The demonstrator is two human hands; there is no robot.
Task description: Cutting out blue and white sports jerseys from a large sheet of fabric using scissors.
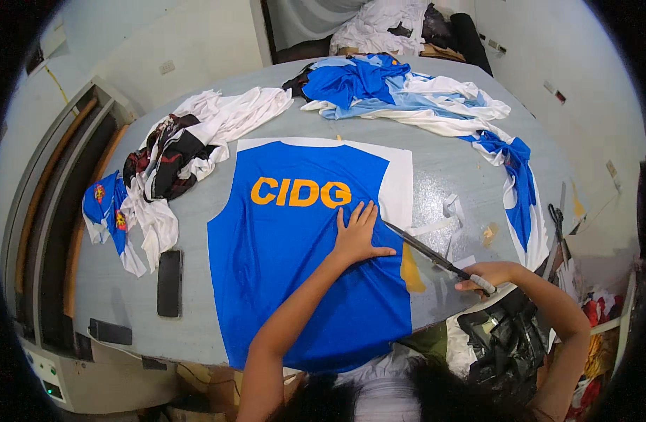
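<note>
A blue fabric panel (288, 260) shaped like a sleeveless shirt back lies on the grey table, with orange lettering across its upper part. White margin fabric (399, 184) still borders its top and upper right edge. My left hand (360, 238) rests flat on the panel, fingers spread, just below the lettering. In my right hand (488, 276) are long scissors (435, 254), held by the handles. Their blades point up and left, the tips at the panel's right edge beside the white margin. Fingers partly hide the handles.
White and dark cloth (175, 151) lies heaped at the left, with blue and white cloth (358, 84) at the back. A phone (170, 283) and a black box (111, 331) lie at the left. Another pair of scissors (558, 224) is at the right edge, near white scraps (453, 207).
</note>
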